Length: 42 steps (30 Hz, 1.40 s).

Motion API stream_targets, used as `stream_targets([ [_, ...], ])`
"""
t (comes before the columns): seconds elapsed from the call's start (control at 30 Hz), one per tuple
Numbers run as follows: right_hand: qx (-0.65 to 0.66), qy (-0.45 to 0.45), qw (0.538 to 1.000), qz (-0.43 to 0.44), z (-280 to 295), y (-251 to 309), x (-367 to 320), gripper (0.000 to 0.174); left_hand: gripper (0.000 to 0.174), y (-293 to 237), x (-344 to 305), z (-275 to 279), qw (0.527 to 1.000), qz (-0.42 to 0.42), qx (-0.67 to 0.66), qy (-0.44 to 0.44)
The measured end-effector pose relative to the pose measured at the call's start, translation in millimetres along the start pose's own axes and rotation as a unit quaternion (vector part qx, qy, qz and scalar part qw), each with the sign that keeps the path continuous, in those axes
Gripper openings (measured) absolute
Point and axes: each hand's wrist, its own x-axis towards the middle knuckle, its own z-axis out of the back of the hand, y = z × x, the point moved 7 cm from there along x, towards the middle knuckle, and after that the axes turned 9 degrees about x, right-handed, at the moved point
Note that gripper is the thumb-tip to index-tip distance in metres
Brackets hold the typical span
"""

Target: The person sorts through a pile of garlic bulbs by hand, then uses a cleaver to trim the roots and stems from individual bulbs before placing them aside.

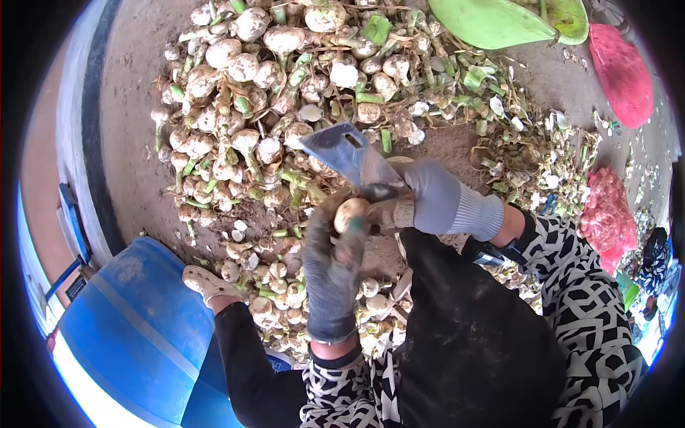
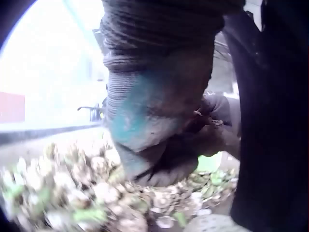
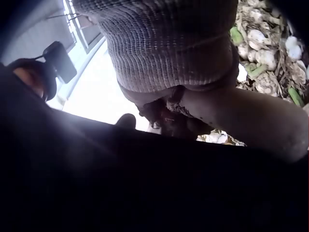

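Observation:
In the head view the gloved left hand [image 1: 334, 274] grips a pale round bulb [image 1: 351, 214], thumb lying across it. Beside it the gloved right hand [image 1: 432, 196] has its fingers curled round the handle end of a wide flat metal blade [image 1: 341, 151], which points up and to the left, above the bulb. The two hands meet around the bulb. The left wrist view shows the stained left glove [image 2: 154, 111], its held bulb hidden. In the right wrist view the right glove [image 3: 169, 53] fills the top, and the blade's edge cannot be made out.
A large heap of bulbs [image 1: 242, 68] with stalks lies ahead, with trimmings [image 1: 528, 160] to its right. Smaller bulbs lie near the shoe [image 1: 209, 282]. A blue barrel [image 1: 135, 321] stands at left. Red mesh bags [image 1: 621, 75] and a green basin [image 1: 485, 21] are at right and top.

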Motion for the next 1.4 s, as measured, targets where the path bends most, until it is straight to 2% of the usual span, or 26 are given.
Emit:
stream_targets([
  [0.1, 0.018, -0.003, 0.997, -0.073, 8.1, 12.6, -2.2, 0.021, 0.035, 12.1, 1.5, 13.5, 0.990, -0.143, 0.015, 0.010],
  [0.17, -0.092, -0.033, 0.995, -0.035, 18.2, 27.6, -0.5, 0.017, 0.033, 3.3, -0.2, 9.8, 0.977, -0.186, 0.088, 0.049],
  [0.23, -0.230, 0.047, 0.972, 0.029, 15.0, 22.2, -3.4, 0.017, 0.033, -4.0, -5.8, 3.1, 0.957, -0.223, 0.164, 0.089],
  [0.3, -0.311, 0.073, 0.939, -0.127, 33.9, -40.7, -11.7, 0.019, 0.029, -24.6, -19.0, -6.7, 0.872, -0.372, 0.307, 0.087],
  [0.33, -0.388, 0.079, 0.890, -0.224, 51.0, -76.3, -20.2, 0.020, 0.021, -28.3, -27.2, -0.9, 0.923, -0.297, 0.226, 0.098],
  [0.37, -0.326, -0.010, 0.925, -0.194, 66.2, -83.6, -33.6, 0.020, 0.021, -23.7, -34.1, 8.9, 0.923, -0.297, 0.226, 0.091],
  [0.4, -0.256, -0.097, 0.948, -0.162, 79.3, -87.6, -43.5, 0.025, 0.019, -6.4, -36.8, 17.0, 0.898, -0.263, 0.332, 0.122],
  [0.47, -0.233, -0.102, 0.948, -0.193, 79.7, -76.1, -48.9, 0.029, 0.029, 55.1, -44.6, 48.1, 0.847, -0.104, 0.488, 0.183],
  [0.5, -0.225, -0.109, 0.945, -0.213, 82.1, -69.9, -47.3, 0.034, 0.033, 78.3, -44.4, 68.2, 0.824, -0.115, 0.543, 0.115],
  [0.53, -0.220, -0.102, 0.938, -0.249, 80.0, -71.4, -47.7, 0.037, 0.035, 97.3, -27.7, 94.1, 0.915, 0.004, 0.403, 0.011],
  [0.57, -0.221, -0.101, 0.938, -0.248, 79.2, -74.4, -44.6, 0.037, 0.036, 109.8, -15.9, 111.1, 0.959, 0.127, 0.238, -0.090],
  [0.63, -0.216, -0.107, 0.945, -0.223, 72.9, -81.6, -38.9, 0.035, 0.040, 105.1, 19.0, 123.7, 0.966, 0.191, -0.032, -0.172],
  [0.73, -0.211, -0.093, 0.949, -0.215, 57.2, -75.3, -32.1, 0.036, 0.036, 123.1, 71.4, 104.1, 0.936, 0.261, -0.190, -0.141],
  [0.77, -0.200, -0.083, 0.950, -0.225, 53.4, -74.4, -29.3, 0.036, 0.036, 143.6, 79.8, 111.0, 0.936, 0.261, -0.190, -0.138],
  [0.83, -0.227, -0.059, 0.936, -0.262, 47.6, -75.0, -27.1, 0.034, 0.040, 184.1, 95.2, 107.0, 0.955, 0.232, -0.182, 0.006],
  [0.9, -0.274, -0.067, 0.948, -0.148, 38.7, -74.3, -21.3, 0.032, 0.050, 191.7, 81.4, 110.2, 0.970, 0.156, -0.180, -0.040],
  [0.97, -0.249, -0.045, 0.957, -0.142, 27.3, -73.4, -12.3, 0.028, 0.043, 170.8, 58.0, 94.3, 0.980, 0.075, -0.181, 0.022],
  [1.0, -0.273, -0.013, 0.960, -0.063, 16.2, -64.7, -6.5, 0.025, 0.045, 155.0, 44.3, 92.6, 0.984, -0.071, 0.164, 0.010],
  [1.03, -0.294, 0.021, 0.956, 0.012, 1.7, -55.3, -4.6, 0.023, 0.045, 141.5, 32.4, 83.0, 0.975, -0.144, 0.170, 0.009],
  [1.1, -0.318, 0.083, 0.944, 0.000, -14.8, -25.3, 4.0, 0.019, 0.051, 83.2, 13.2, 60.0, 0.923, -0.115, 0.367, 0.029],
  [1.13, -0.389, 0.128, 0.912, 0.020, -24.6, -17.3, 5.2, 0.030, 0.051, 81.9, 8.4, 59.6, 0.923, -0.121, 0.365, 0.025],
  [1.17, -0.455, 0.170, 0.873, 0.038, -32.6, -14.6, 4.7, 0.045, 0.056, 88.4, 1.5, 64.0, 0.987, -0.064, 0.147, 0.019],
  [1.2, -0.445, 0.176, 0.877, 0.053, -32.9, -15.8, 5.8, 0.055, 0.060, 95.6, -1.0, 65.4, 0.997, -0.003, -0.079, 0.016],
  [1.23, -0.447, 0.173, 0.876, 0.054, -32.3, -12.1, 7.2, 0.055, 0.060, 85.6, -0.4, 63.3, 0.997, -0.006, -0.079, 0.018],
  [1.3, -0.475, 0.137, 0.864, 0.100, -31.9, 6.1, 5.6, 0.054, 0.037, 46.7, -5.0, 52.5, 0.969, -0.128, 0.209, 0.021],
  [1.4, -0.541, 0.148, 0.824, 0.074, -33.1, 11.0, 1.3, 0.051, 0.038, 80.5, -4.4, 55.7, 0.972, -0.109, 0.205, -0.036],
])
